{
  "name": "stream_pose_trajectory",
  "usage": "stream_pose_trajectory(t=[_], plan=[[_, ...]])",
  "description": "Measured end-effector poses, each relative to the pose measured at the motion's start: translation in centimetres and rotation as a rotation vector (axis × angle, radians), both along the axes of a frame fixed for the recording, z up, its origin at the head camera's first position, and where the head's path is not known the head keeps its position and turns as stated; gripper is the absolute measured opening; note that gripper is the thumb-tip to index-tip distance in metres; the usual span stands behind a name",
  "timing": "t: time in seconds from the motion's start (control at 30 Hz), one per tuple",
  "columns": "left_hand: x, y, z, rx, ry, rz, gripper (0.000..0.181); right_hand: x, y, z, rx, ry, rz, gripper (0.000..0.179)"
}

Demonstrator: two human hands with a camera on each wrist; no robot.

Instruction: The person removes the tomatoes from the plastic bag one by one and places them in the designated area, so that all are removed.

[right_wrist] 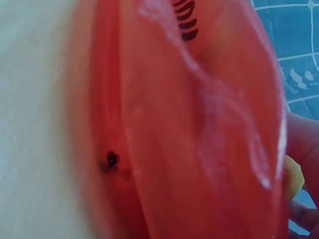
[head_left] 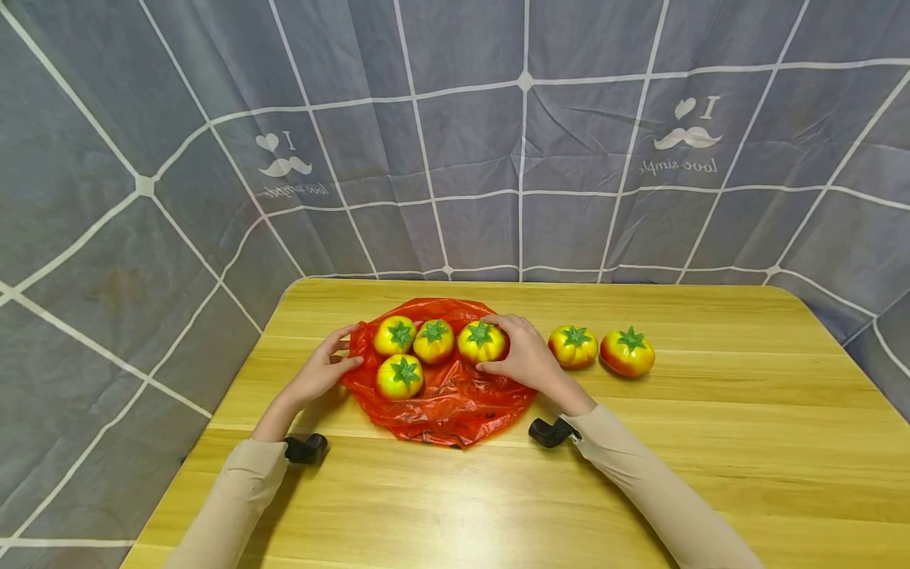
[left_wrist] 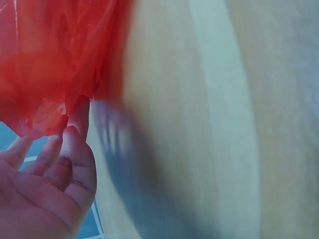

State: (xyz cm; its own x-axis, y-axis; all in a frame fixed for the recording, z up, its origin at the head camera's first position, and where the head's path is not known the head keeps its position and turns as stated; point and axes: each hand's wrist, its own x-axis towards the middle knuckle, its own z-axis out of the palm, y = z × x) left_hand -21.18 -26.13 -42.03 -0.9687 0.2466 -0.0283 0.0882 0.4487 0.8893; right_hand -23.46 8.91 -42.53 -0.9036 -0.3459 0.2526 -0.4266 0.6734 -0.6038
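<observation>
A red plastic bag [head_left: 455,395] lies spread open on the table, its film filling much of both wrist views. My left hand [head_left: 323,370] pinches the bag's left edge; in the left wrist view its fingertips [left_wrist: 79,112] meet the red film. With thumb and fingers around it, my right hand [head_left: 526,353] grips a yellow-red tomato [head_left: 481,341] with a green star-shaped top, over the bag's right part. Three similar tomatoes [head_left: 434,341] sit together on the bag's left part. The bag hides most of the right hand in the right wrist view.
Two more tomatoes, one nearer [head_left: 572,346] and one farther right [head_left: 628,352], stand on the wooden table [head_left: 711,442] beyond the right hand. A grey curtain [head_left: 469,142] with white lines hangs behind and beside the table.
</observation>
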Motion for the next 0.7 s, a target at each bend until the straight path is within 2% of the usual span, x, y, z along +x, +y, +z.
stream_pose_trajectory(t=[0.3,0.7], plan=[[0.0,0.2,0.1,-0.012,0.001,-0.001,0.06,0.6,0.3,0.8,-0.007,0.016,0.013,0.073],[-0.1,0.1,-0.1,-0.059,0.01,0.013,0.058,1.8,1.3,3.1,-0.044,0.064,0.028,0.072]])
